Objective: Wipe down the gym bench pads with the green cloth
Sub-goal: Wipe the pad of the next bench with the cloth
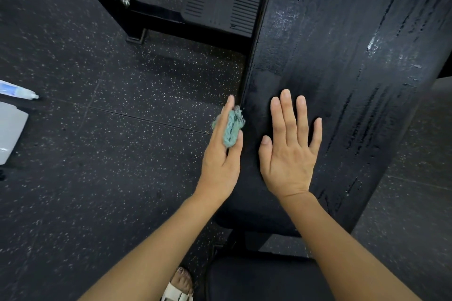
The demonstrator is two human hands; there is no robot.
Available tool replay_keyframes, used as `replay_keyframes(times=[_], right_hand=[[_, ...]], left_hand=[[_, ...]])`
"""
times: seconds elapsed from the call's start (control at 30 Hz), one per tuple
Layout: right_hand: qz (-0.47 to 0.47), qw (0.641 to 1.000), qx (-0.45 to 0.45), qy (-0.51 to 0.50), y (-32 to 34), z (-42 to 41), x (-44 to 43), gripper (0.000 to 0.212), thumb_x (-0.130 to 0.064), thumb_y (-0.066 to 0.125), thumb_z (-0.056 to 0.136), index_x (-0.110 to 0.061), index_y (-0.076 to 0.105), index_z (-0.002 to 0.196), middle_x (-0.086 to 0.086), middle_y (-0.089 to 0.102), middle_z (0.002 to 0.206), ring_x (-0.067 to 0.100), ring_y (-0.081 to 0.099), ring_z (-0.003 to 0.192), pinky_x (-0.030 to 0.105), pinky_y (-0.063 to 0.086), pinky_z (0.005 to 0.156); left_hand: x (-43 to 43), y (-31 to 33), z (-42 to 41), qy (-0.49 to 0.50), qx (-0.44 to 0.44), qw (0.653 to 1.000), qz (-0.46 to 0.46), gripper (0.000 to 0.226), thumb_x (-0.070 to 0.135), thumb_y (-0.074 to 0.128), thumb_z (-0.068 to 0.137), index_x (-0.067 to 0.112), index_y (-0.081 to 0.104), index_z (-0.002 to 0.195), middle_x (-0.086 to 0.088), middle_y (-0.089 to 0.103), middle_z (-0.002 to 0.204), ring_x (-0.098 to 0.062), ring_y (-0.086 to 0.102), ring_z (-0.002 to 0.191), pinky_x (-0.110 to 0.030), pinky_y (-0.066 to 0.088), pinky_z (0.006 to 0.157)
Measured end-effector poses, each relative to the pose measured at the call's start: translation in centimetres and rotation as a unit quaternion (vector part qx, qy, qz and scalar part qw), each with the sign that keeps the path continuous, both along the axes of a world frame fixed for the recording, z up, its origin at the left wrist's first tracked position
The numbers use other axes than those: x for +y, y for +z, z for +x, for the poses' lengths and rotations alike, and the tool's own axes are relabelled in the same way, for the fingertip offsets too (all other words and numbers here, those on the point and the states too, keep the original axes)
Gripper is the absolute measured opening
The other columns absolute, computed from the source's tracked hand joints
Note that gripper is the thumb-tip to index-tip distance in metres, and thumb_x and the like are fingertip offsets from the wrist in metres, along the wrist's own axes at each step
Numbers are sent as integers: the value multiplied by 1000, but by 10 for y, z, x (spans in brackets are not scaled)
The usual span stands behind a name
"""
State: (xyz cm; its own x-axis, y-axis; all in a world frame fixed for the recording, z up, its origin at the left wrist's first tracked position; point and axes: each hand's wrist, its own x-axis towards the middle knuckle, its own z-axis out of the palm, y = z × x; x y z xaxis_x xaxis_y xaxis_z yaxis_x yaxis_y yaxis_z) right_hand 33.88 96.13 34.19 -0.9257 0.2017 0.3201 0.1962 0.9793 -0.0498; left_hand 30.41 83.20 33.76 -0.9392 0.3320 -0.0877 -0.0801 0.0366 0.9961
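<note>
The left edge cuts off a white spray bottle (14, 91) on the speckled floor (110, 166), and a sandalled foot (179, 286) pokes in at the bottom. The left hand (220, 161) is side-on, so most of its fingers are hidden. Thumb and forefinger pinch the bunched green cloth (232, 129) right against the left edge of the long bench pad (342, 56). The right hand (288, 154) lies flat on the pad, fingers straight and slightly spread, holding nothing. Wet streaks glisten farther up the pad.

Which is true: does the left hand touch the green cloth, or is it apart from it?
Touching. The head view shows the left hand pinching the green cloth between thumb and fingers, at the left edge of the bench pad.
</note>
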Motion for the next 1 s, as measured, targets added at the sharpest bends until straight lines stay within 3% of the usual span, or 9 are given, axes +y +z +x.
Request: replay_keyframes(times=[0.13,0.27,0.47,0.7,1.0], right_hand=[[-5,1000,4,-1,1,0,-1,59,-30,28,98,-20,15,155,-7,10,161,20,11,150,51,9,120],[-6,1000,1,-2,1,0,-1,60,-30,28,98,-20,14,155,-8,8,160,20,11,150,50,7,121],[-1,1000,2,-5,2,0,-2,59,-29,29,97,-19,16,155,-7,10,160,21,13,150,50,9,120],[4,1000,2,0,1,-1,-1,59,-31,27,98,-20,14,155,-7,8,160,21,13,150,50,8,120],[8,1000,5,-2,1,-1,-1,59,-31,27,98,-19,16,155,-6,11,161,21,14,150,50,9,120]], left_hand=[[-19,-15,36,0,-49,999,-6,56,25,40,99,48,20,146,43,23,151,5,16,148,-23,15,122],[-24,-21,54,14,-74,997,-1,56,21,40,100,46,22,146,45,25,149,7,18,147,-18,15,121],[-11,-9,38,41,-70,997,14,57,6,38,104,39,21,147,34,26,148,21,25,136,-3,22,108],[12,10,-17,32,-7,999,25,54,9,36,106,27,19,154,35,24,146,23,23,135,-4,20,110],[-5,-3,8,9,-20,1000,14,54,17,39,104,44,21,147,39,24,148,16,22,141,-7,19,112]])
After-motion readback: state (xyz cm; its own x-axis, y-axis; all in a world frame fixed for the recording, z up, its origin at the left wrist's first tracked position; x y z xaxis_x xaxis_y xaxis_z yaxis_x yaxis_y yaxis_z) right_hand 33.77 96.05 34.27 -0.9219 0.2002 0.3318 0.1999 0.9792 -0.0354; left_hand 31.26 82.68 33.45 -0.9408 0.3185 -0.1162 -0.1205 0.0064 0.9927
